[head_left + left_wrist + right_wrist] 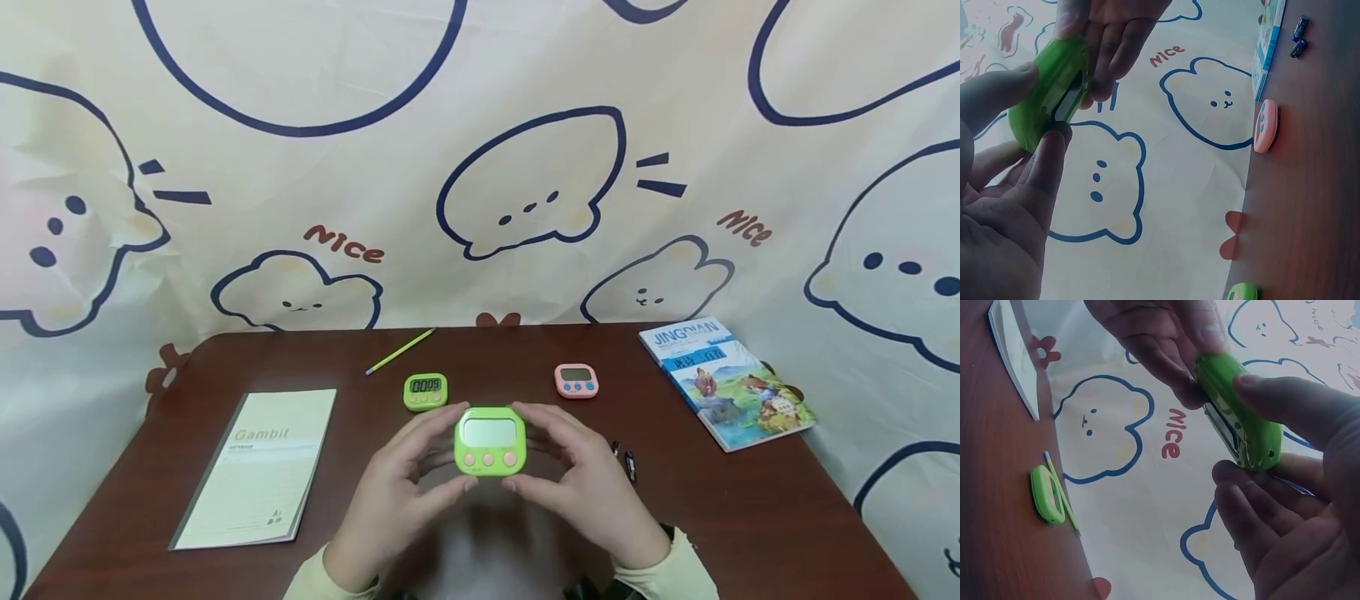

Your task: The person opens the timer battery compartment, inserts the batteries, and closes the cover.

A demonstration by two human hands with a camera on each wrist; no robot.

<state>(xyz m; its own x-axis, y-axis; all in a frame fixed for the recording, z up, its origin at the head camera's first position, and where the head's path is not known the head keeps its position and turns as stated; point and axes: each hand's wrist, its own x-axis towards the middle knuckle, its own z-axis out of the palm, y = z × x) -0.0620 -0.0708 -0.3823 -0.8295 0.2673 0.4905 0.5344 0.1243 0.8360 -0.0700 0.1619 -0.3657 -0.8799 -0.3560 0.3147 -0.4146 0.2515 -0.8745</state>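
Observation:
Both hands hold a light-green digital timer [490,442] up in front of the body, above the table. Its screen shows no digits, and three pink buttons sit below it. My left hand [408,479] grips its left side between thumb and fingers, and my right hand [581,479] grips the right side the same way. On the timer's far side a dark recess appears in the left wrist view, below the thumb of the left hand [1016,181]. Another green timer [425,392], reading 00:09, lies just behind the left fingers.
A pink timer [577,381] lies farther back on the brown table [495,358]. Small dark batteries [630,467] lie beside the right hand. A notebook [262,467] is at left, a picture book [723,383] at right, and a yellow-green pencil [400,352] at the back.

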